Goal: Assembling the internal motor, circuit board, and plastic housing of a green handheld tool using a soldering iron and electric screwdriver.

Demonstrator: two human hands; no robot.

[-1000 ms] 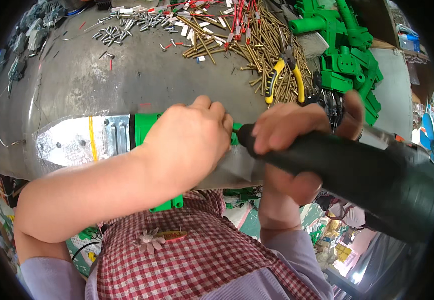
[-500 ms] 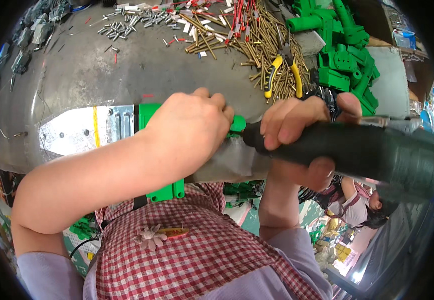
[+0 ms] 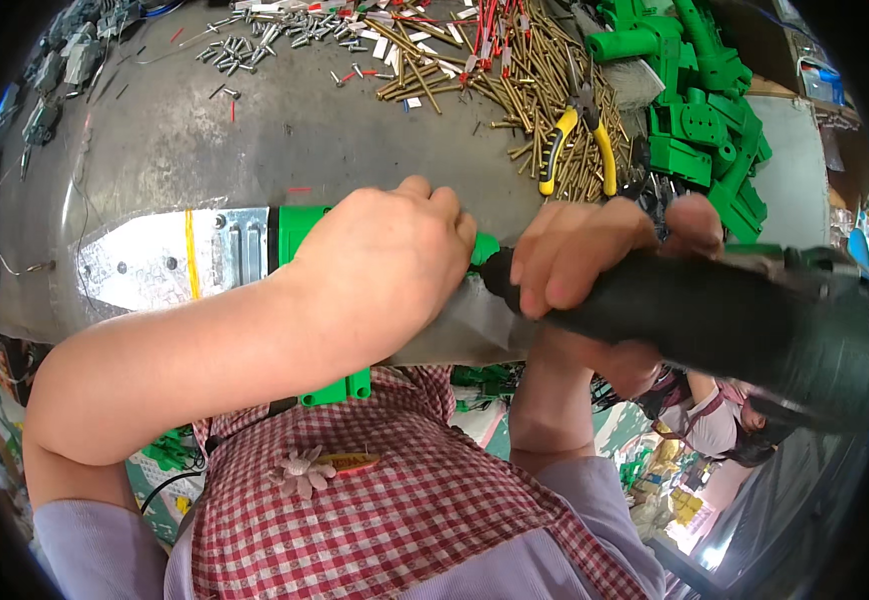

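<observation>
My left hand (image 3: 387,258) is closed over a green plastic housing (image 3: 297,232), covering most of it. The housing's stubby end shows past my knuckles, and another part sticks out beneath my forearm at the table's near edge. A flat silver metal plate (image 3: 135,258) with a yellow band joins the housing's left side. My right hand (image 3: 595,262) wraps round a black electric screwdriver (image 3: 715,312), held roughly level with its nose pointing left. That nose meets the housing's right end beside my left fingers; the bit and any screw are hidden or too small to make out.
Pliers with yellow-black handles (image 3: 557,150) lie on a heap of long brass-coloured screws (image 3: 525,100). Short silver screws (image 3: 245,48) are scattered at the far side. Green housings (image 3: 700,120) pile up at far right. Grey parts (image 3: 80,60) lie far left. Another person (image 3: 705,410) is at lower right.
The screwdriver's rear end has dipped slightly toward me, its nose still at the housing. My left hand and the housing's end have shifted slightly right.
</observation>
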